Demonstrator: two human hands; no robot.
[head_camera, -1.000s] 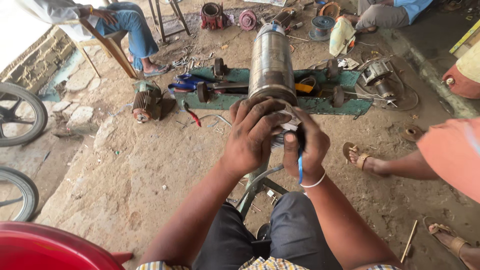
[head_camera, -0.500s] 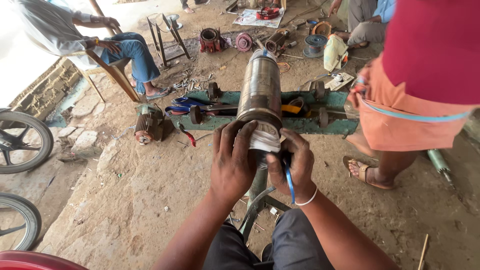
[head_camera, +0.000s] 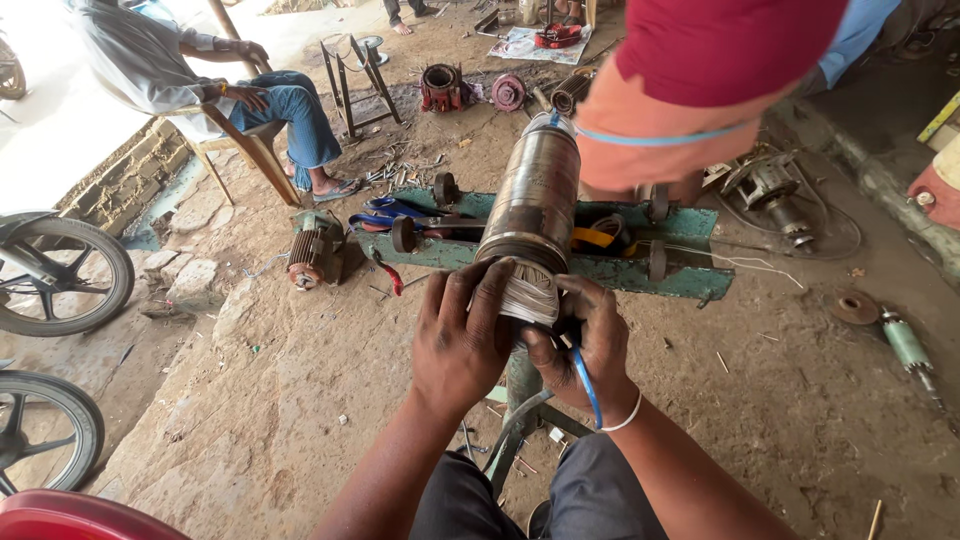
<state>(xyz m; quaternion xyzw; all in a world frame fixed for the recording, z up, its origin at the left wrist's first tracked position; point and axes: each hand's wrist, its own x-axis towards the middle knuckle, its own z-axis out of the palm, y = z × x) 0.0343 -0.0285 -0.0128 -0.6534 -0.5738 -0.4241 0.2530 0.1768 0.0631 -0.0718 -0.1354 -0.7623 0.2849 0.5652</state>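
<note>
Change: a person in a red top and orange shorts has come in closer at 1 o'clock and now bends over the far end of the work, covering more of the green stand than half a second ago; both of the wearer's hands stay clamped on the motor's near end.
Motor: a long steel cylinder lies at centre, pointing away toward 12 o'clock, its near end showing pale bundled winding wire.
Left hand: the left hand wraps over the near rim and winding from 9 o'clock, fingers curled closed on it.
Right hand: the right hand, with a white bangle, closes on the winding from 3 o'clock and pinches a blue wire that trails toward 6 o'clock.
Edges: the green stand runs crosswise just behind the hands; a small motor lies at 10 o'clock.
Open room: bare dirt floor spreads at 8 o'clock and at 4 o'clock.
Room: a seated person on a wooden chair is at 11 o'clock; two cycle wheels stand at 9 o'clock; a red curved object is at 7 o'clock.
</note>
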